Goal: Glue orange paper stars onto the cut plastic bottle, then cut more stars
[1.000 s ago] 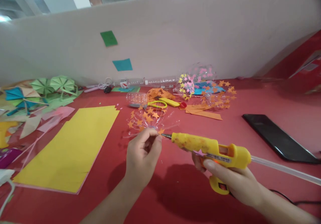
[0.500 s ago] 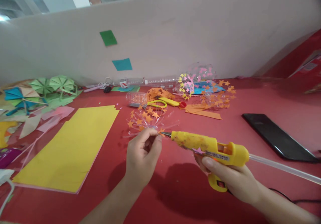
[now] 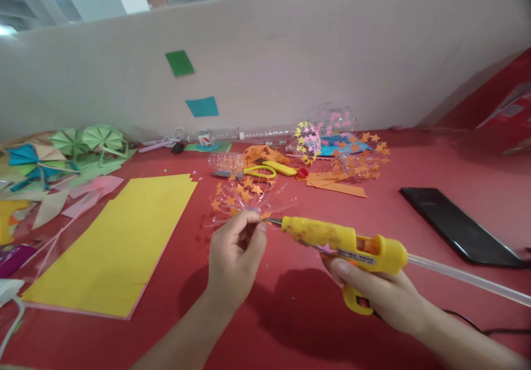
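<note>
My right hand (image 3: 373, 287) is wrapped round a yellow hot glue gun (image 3: 321, 234), a clear glue stick (image 3: 464, 279) running out of its back and a pink star stuck on its side. The metal nozzle points left and meets my left fingertips. My left hand (image 3: 238, 254) is closed in a pinch on a small orange paper star (image 3: 265, 215), mostly hidden by fingers and nozzle. Just behind lies a cut clear plastic bottle piece (image 3: 253, 207), its thin strips fanned out and several of them tipped with orange stars.
Yellow paper sheets (image 3: 112, 237) lie at left, beside folded paper pieces (image 3: 37, 162). Behind my hands are yellow-handled scissors (image 3: 261, 171), orange paper strips (image 3: 338, 187) and star-covered plastic pieces (image 3: 309, 140). A black phone (image 3: 460, 223) rests at right. A pale partition (image 3: 265, 55) borders the red table.
The glue gun has shifted slightly left, its nozzle closer against my left fingertips. My left hand has hardly moved.
</note>
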Motion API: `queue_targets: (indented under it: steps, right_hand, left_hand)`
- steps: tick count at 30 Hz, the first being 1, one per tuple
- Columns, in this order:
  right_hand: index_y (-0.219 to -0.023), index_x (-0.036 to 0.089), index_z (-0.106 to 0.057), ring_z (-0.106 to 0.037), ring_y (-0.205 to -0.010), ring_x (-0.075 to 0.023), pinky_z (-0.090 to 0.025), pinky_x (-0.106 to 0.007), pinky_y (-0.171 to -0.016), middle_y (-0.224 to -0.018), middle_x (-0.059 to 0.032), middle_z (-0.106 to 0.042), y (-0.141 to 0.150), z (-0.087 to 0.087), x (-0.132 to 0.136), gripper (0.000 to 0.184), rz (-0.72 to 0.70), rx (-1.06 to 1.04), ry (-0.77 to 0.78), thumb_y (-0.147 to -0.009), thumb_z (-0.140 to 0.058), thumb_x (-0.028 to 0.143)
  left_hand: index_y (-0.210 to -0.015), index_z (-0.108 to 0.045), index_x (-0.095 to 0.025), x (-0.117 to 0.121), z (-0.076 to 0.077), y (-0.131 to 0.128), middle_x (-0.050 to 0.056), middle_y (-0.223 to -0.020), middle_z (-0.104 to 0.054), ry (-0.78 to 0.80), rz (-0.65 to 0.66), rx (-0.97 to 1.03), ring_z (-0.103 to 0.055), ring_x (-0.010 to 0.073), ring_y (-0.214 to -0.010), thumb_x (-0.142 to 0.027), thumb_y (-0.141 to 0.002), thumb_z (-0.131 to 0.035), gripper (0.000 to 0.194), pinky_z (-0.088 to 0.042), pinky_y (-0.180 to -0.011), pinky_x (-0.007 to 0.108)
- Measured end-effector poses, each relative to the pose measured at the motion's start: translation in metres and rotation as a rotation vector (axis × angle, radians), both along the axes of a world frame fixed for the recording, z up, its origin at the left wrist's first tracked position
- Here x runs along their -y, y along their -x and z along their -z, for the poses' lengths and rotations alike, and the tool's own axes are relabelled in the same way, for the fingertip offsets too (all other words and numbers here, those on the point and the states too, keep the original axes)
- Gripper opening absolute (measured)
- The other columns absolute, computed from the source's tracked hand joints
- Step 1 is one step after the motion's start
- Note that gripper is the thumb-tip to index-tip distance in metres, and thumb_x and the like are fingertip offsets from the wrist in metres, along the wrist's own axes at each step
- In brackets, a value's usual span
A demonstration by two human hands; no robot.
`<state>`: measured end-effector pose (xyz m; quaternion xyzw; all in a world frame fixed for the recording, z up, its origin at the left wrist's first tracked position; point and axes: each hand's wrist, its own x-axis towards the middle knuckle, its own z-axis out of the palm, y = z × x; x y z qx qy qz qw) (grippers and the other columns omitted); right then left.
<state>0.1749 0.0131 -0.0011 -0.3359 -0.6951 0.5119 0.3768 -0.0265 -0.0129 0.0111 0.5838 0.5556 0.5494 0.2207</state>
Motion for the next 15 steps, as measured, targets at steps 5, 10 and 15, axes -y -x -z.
queue_targets:
  steps: [5,10,15]
  right_hand:
    - [-0.069,0.025,-0.061,-0.043,-0.042,-0.0136,-0.036,-0.025,-0.037,-0.05,0.0018,-0.047,-0.003,0.001,0.0,0.025,0.017,0.077,0.026,-0.081,-0.061,0.047]
    - [-0.084,0.024,-0.06,-0.049,-0.047,-0.0143,-0.039,-0.025,-0.041,-0.061,0.0,-0.057,0.0,-0.001,-0.006,0.025,0.221,0.079,0.08,-0.081,-0.059,0.048]
    - [-0.083,0.021,-0.056,-0.05,-0.049,-0.0142,-0.038,-0.025,-0.046,-0.06,0.0021,-0.055,0.003,-0.004,-0.028,0.02,0.42,0.273,-0.091,-0.077,-0.059,0.04]
  left_hand:
    - [-0.073,-0.053,-0.02,0.002,0.003,0.004,-0.006,-0.057,-0.046,-0.136,-0.031,-0.163,-0.042,0.0067,-0.049,-0.017,-0.085,-0.051,0.012,-0.036,-0.049,0.018]
    - [-0.073,-0.053,-0.02,0.004,0.004,0.002,-0.006,-0.055,-0.046,-0.035,0.09,-0.001,-0.04,0.0057,-0.043,-0.02,-0.086,-0.05,0.013,-0.034,-0.044,0.018]
    - [-0.071,-0.053,-0.019,0.005,0.0,0.0,-0.006,-0.054,-0.047,0.069,0.178,0.125,-0.04,0.005,-0.039,-0.023,-0.086,-0.051,0.016,-0.033,-0.04,0.018]
